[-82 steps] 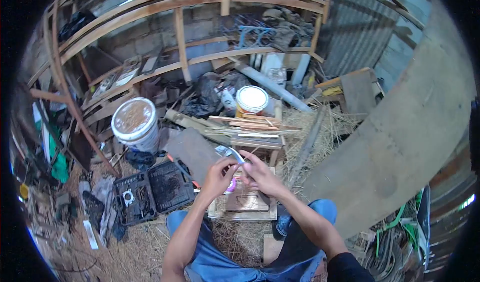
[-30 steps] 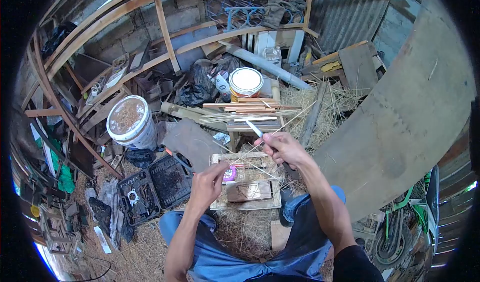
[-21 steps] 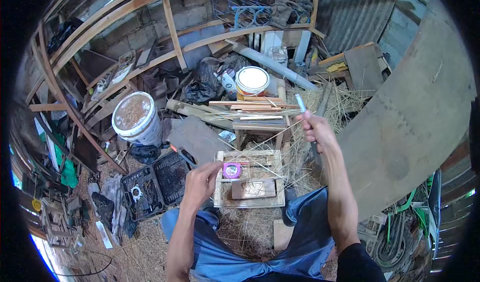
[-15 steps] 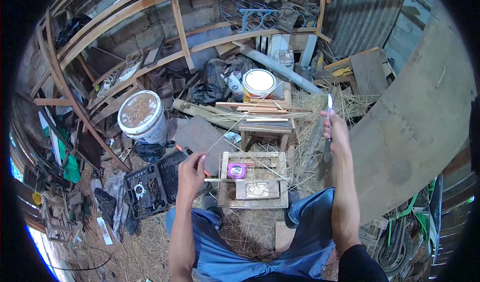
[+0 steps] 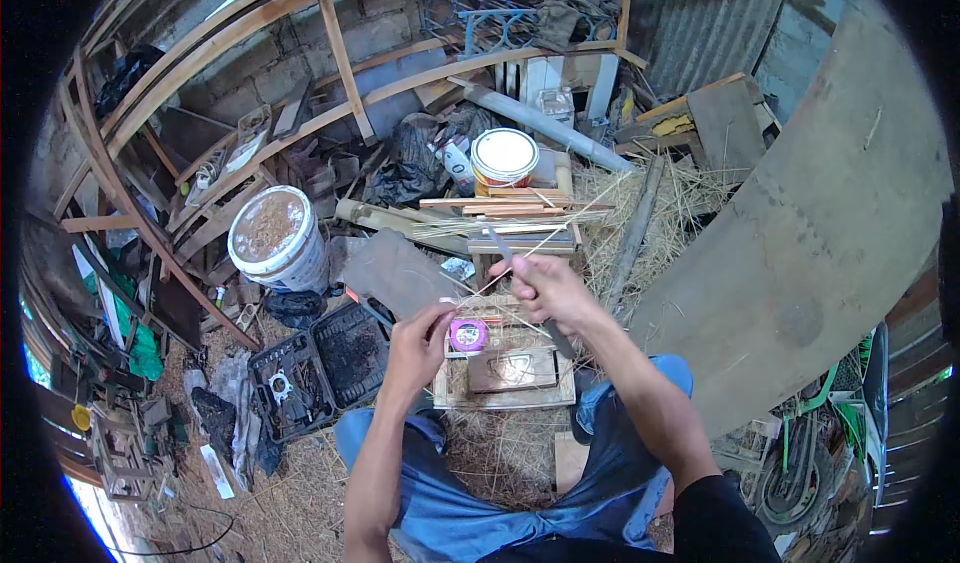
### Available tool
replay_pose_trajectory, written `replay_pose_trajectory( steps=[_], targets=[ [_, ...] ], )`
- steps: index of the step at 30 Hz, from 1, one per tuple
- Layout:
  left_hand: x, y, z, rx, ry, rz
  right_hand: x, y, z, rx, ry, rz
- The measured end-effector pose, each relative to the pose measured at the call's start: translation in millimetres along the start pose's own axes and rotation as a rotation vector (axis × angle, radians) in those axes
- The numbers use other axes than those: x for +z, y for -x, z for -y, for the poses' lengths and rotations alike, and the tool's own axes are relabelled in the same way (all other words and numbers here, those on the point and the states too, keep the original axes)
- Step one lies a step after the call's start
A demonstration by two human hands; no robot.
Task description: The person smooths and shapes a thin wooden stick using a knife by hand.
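My right hand (image 5: pixel 548 289) is closed around the handle of a knife (image 5: pixel 499 246), its blade pointing up and away over the front of the low bench. Pinched in my left hand (image 5: pixel 419 341) is the end of a thin strip (image 5: pixel 482 291), which runs up to the right towards the knife. Below my hands stands a small wooden stool (image 5: pixel 455 400). On it are a purple round tape (image 5: pixel 467 335) and a dark wooden block (image 5: pixel 487 373). Beyond, wooden sticks and thin strips (image 5: pixel 510 208) lie piled on a low bench (image 5: pixel 524 247).
To the left are a white bucket (image 5: pixel 284 265) and an open black tool case (image 5: pixel 328 367). A lidded bucket (image 5: pixel 504 156) stands behind the sticks. A large board (image 5: pixel 780 253) leans at the right. Straw (image 5: pixel 650 208) covers ground beyond the bench's right side.
My right hand with the knife has swung out to the right and come back beside the strip. My left hand has shifted slightly right and still pinches the strip.
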State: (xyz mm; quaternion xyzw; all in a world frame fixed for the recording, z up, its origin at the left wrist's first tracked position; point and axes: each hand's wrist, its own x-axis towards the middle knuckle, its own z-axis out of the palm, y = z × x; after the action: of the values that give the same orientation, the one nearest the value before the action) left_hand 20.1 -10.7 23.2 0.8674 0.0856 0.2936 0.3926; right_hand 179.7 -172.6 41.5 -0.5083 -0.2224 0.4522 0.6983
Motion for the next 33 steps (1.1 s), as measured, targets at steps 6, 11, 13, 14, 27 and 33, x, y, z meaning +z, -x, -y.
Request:
replay_pose_trajectory(
  steps=[6, 11, 13, 14, 27, 33],
  targets=[
    [-28.4, 3.7, 10.9, -0.152, 0.036, 0.184, -34.2, 9.9, 22.0, 0.001, 0.094, -0.109],
    [-17.8, 12.4, 20.9, -0.26, 0.078, 0.231, -35.4, 13.7, 20.8, -0.035, 0.232, -0.161],
    [-9.6, 7.9, 6.1, -0.237, 0.119, 0.215, -14.0, 12.5, 6.5, 0.014, 0.234, -0.033],
    [-5.0, 5.7, 1.4, -0.214, 0.155, 0.207, -1.2, 10.9, -3.5, 0.047, 0.197, 0.023],
    [-43.7, 7.7, 34.7, -0.337, 0.223, 0.372, -59.7, 14.0, 35.8, -0.019, 0.1, -0.015],
    [-71.6, 17.8, 51.3, -0.286, 0.331, 0.177, -113.1, 21.7, 59.1, -0.288, 0.064, -0.502]
  ],
)
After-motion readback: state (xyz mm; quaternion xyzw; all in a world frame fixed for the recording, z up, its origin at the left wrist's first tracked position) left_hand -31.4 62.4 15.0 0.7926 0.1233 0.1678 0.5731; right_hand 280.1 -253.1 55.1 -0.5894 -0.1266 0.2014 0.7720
